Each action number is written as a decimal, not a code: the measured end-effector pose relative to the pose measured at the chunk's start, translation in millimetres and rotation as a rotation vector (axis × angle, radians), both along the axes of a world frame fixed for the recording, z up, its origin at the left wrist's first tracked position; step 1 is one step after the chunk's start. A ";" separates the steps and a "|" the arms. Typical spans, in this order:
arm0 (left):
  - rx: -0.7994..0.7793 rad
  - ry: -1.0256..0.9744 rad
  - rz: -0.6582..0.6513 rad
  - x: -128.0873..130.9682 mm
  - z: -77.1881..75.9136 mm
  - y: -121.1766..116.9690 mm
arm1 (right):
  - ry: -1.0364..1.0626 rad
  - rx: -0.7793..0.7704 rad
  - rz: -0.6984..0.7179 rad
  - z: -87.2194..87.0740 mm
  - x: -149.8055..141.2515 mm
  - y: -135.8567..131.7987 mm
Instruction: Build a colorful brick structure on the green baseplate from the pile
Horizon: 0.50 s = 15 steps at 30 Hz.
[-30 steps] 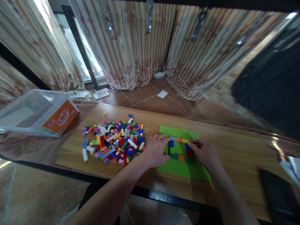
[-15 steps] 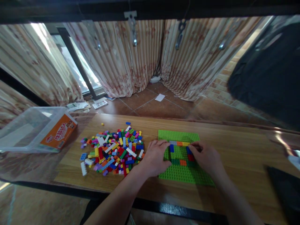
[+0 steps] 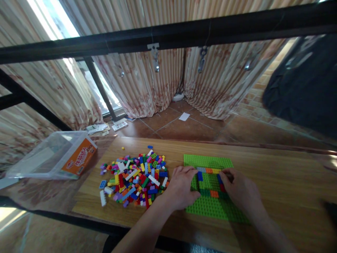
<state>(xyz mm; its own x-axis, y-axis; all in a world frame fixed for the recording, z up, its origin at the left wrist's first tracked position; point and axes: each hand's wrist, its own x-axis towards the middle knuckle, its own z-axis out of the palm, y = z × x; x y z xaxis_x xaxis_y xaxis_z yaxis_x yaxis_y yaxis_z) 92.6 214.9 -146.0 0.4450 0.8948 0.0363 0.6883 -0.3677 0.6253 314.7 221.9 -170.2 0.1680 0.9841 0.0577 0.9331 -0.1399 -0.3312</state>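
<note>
A green studded baseplate [image 3: 210, 209] lies on the wooden board with bricks set on it in a rectangular outline. Grey, orange [image 3: 209, 170] and yellow bricks form its far side. A blue brick [image 3: 200, 176] stands at the left, and dark green bricks with an orange brick [image 3: 214, 194] make the near side. My left hand [image 3: 181, 188] rests over the plate's left edge, thumb and fingers apart beside the outline. At the right side, my right hand [image 3: 240, 188] has curled fingers touching a blue brick [image 3: 219, 179] and partly covering a red one. Anything between those fingertips is hidden.
A heap of loose mixed bricks [image 3: 137, 181] lies left of my left hand. Farther left stands a clear plastic bin [image 3: 52, 154] with an orange label. A dark metal bar [image 3: 179, 37] crosses above the far side, with curtains behind.
The view has tilted up, so everything sits lower and slightly right in the picture. Both hands keep nearly the same places on the baseplate, and the bricks look unchanged.
</note>
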 end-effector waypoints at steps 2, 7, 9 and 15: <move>-0.001 -0.018 -0.030 -2.3 1.7 3.0 | -0.005 0.000 0.007 -1.3 1.0 0.5; -0.042 -0.177 0.112 -29.5 11.8 23.4 | 0.014 -0.011 0.003 -4.2 3.8 0.6; 0.026 -0.161 0.276 -50.9 15.8 34.1 | 0.022 -0.015 0.013 -5.4 5.0 0.3; 0.026 0.172 0.681 -115.7 21.6 50.6 | 0.034 -0.001 0.028 -8.8 9.1 -0.2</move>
